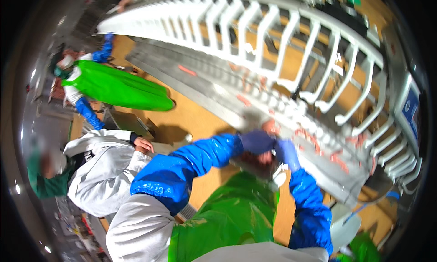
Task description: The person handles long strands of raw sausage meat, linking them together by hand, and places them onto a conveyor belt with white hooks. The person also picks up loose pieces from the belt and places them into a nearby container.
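My left hand, in a dark blue glove, is closed over a pinkish piece of meat at the near edge of the grey conveyor. My right hand, in a lighter blue glove, lies against the same piece from the right. A small white object shows just below that hand; whether the hand grips it is unclear. Both forearms wear blue sleeve covers over a white suit, and a green apron hangs in front of me.
More pink pieces lie along the conveyor. A white barred guard arches over it. A person in a white suit bends at my left. Another person in a green apron stands farther off on the orange floor.
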### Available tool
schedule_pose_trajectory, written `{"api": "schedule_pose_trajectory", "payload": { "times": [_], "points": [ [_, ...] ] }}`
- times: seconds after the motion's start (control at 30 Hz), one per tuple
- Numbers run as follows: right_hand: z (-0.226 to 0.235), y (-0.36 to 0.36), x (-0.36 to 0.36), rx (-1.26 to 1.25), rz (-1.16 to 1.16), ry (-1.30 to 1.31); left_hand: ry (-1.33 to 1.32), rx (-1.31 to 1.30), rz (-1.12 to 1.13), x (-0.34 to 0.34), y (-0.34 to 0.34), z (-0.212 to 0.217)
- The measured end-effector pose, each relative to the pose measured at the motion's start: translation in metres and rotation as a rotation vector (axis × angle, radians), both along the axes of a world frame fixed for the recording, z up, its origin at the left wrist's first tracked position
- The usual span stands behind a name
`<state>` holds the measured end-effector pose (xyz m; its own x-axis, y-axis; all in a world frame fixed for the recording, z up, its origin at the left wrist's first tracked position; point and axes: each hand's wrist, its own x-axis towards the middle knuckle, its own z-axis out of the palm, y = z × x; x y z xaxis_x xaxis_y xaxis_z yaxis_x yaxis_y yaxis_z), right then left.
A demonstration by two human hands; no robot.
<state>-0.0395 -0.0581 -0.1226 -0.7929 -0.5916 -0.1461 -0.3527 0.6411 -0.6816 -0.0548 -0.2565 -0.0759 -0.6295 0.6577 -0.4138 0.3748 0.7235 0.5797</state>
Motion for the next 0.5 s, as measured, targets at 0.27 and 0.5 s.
{"api": "schedule_pose_trajectory", "payload": {
  "times": [0.27,0.5],
  "points": [
    [0.042,-0.024,0.022,-0.668,-0.057,-0.092,0.031,0.034,0.069,0.020,-0.007,0.072],
    [0.060,-0.051,0.032,-0.691,0.019,0.240,0.330,0.287,-0.110,0.025,-0.062,0.085]
  ]
}}
